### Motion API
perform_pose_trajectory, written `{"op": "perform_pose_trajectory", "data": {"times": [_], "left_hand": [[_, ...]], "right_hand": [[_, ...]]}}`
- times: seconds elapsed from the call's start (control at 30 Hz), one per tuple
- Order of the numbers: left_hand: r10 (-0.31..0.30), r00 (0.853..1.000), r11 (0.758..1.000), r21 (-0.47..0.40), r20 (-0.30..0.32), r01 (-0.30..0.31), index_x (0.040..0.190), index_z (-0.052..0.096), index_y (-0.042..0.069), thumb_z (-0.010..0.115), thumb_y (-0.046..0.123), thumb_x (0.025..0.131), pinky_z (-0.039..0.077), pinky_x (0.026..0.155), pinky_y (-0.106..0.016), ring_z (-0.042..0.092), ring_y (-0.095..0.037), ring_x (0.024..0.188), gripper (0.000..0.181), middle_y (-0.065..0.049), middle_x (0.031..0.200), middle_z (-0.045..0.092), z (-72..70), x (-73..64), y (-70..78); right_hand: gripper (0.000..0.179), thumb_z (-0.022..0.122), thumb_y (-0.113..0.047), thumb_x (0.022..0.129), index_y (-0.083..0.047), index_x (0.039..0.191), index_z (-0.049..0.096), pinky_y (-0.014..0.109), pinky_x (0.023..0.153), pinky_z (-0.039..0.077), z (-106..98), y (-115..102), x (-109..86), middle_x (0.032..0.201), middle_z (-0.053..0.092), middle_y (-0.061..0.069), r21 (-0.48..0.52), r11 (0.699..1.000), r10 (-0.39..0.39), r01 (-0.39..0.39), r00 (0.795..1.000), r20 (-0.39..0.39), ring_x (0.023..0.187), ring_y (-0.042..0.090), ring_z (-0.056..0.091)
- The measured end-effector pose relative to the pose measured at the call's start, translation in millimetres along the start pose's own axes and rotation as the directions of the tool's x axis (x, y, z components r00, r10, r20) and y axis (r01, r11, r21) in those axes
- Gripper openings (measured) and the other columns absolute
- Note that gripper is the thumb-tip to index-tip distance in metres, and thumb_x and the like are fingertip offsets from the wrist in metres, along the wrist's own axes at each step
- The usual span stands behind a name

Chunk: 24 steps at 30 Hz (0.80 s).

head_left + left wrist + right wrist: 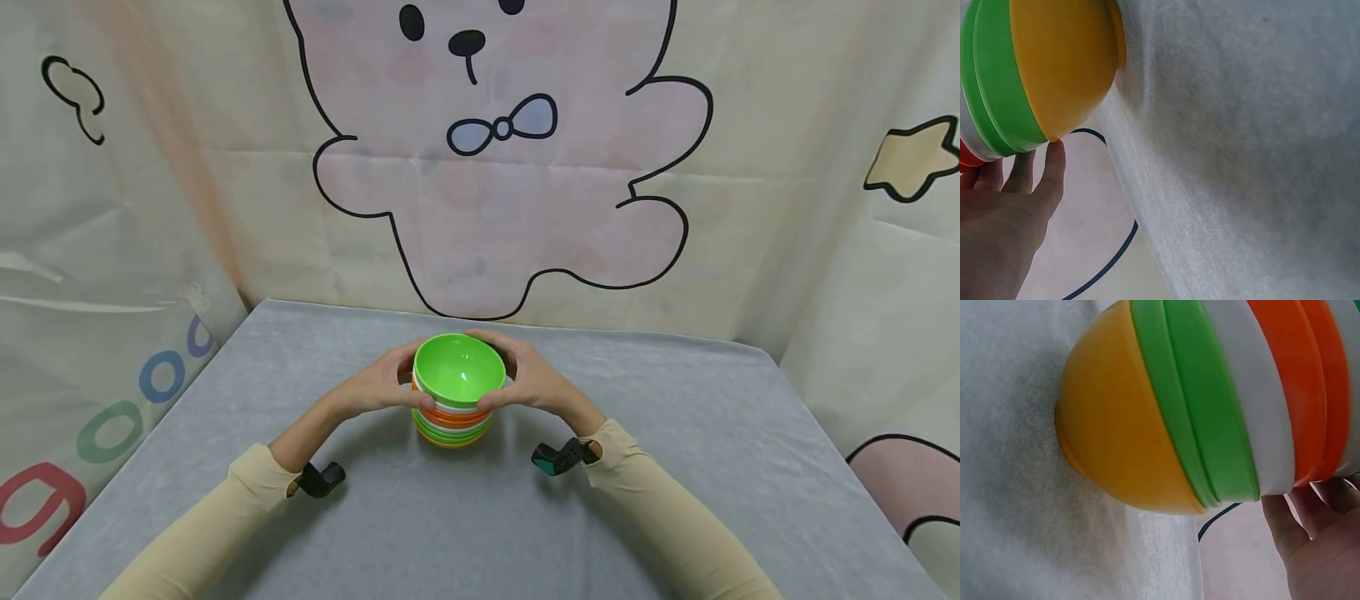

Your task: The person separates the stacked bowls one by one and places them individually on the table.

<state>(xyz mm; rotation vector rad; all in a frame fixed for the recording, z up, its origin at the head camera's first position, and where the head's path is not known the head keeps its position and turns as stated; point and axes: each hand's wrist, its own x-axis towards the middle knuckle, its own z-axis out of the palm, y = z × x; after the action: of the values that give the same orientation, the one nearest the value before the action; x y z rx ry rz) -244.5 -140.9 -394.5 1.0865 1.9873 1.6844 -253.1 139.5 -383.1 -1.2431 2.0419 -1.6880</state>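
A stack of nested bowls (450, 421) stands upright on the grey cloth, in the middle of the head view. Its top bowl (459, 367) is bright green and holds nothing inside. Below it come white, orange and green rims, and the lowest bowl (1116, 419) is yellow-orange, its foot at the cloth. My left hand (386, 383) grips the stack from the left, thumb at the front near the top rim and fingers behind. From the other side my right hand (536, 375) holds it the same way. In the left wrist view, left fingertips (1054, 153) touch the lower rims.
Grey cloth (420, 533) covers the table, whose far edge meets a curtain (247, 217) printed with a cartoon bear. More printed curtain hangs at the left and right. A small black camera (322, 481) is strapped to the left wrist, another (558, 458) to the right.
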Motion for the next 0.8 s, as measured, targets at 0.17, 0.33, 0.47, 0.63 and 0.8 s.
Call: {"op": "perform_pose_trajectory", "data": {"times": [0.17,0.33,0.47,0.63,0.8], "left_hand": [[-0.004,1.000,1.000,0.002,0.003,0.004,0.155,0.037,0.005,0.083,0.043,0.086,0.042,0.104,-0.053,0.051,-0.031,0.127,0.091,-0.012,0.141,0.052,-0.6,0.6,0.2],[-0.005,1.000,1.000,0.005,0.000,0.005,0.155,0.036,0.005,0.083,0.043,0.086,0.042,0.104,-0.052,0.050,-0.030,0.128,0.092,-0.013,0.142,0.051,-0.7,0.3,0.3],[-0.011,1.000,1.000,0.010,-0.002,0.011,0.155,0.035,0.005,0.083,0.044,0.085,0.043,0.104,-0.052,0.050,-0.030,0.128,0.093,-0.012,0.143,0.051,-1.0,-0.1,-0.4],[-0.015,1.000,1.000,0.008,0.002,0.015,0.155,0.036,0.006,0.083,0.043,0.085,0.042,0.105,-0.051,0.050,-0.030,0.129,0.092,-0.012,0.143,0.051,-1.0,0.7,-2.2],[-0.017,1.000,1.000,0.012,0.001,0.017,0.156,0.035,0.007,0.083,0.042,0.085,0.042,0.105,-0.050,0.049,-0.030,0.129,0.092,-0.011,0.144,0.051,-1.0,1.1,-3.3]], "right_hand": [[0.090,0.090,-0.036,0.079,-0.004,0.150,0.045,0.054,0.101,0.046,-0.2,-1.5,1.2,0.138,0.056,0.010,-0.019,1.000,-0.011,0.011,1.000,-0.007,0.123,0.029,0.055],[0.090,0.091,-0.034,0.078,-0.003,0.150,0.045,0.050,0.099,0.048,-0.6,-1.5,1.6,0.137,0.056,0.012,-0.030,0.999,-0.028,0.027,1.000,-0.009,0.122,0.030,0.056],[0.092,0.092,-0.031,0.077,0.001,0.150,0.044,0.050,0.098,0.049,-0.6,-1.2,2.2,0.138,0.055,0.015,-0.028,0.999,-0.046,0.046,0.999,-0.008,0.121,0.032,0.056],[0.092,0.092,-0.029,0.077,0.003,0.149,0.043,0.046,0.098,0.050,-1.8,-2.6,1.7,0.138,0.055,0.017,-0.025,0.998,-0.049,0.049,0.999,-0.005,0.121,0.031,0.057],[0.089,0.091,-0.027,0.079,0.002,0.149,0.045,0.045,0.099,0.050,-2.2,-3.7,1.8,0.136,0.056,0.015,-0.023,0.998,-0.062,0.062,0.998,-0.005,0.121,0.030,0.057]]}}
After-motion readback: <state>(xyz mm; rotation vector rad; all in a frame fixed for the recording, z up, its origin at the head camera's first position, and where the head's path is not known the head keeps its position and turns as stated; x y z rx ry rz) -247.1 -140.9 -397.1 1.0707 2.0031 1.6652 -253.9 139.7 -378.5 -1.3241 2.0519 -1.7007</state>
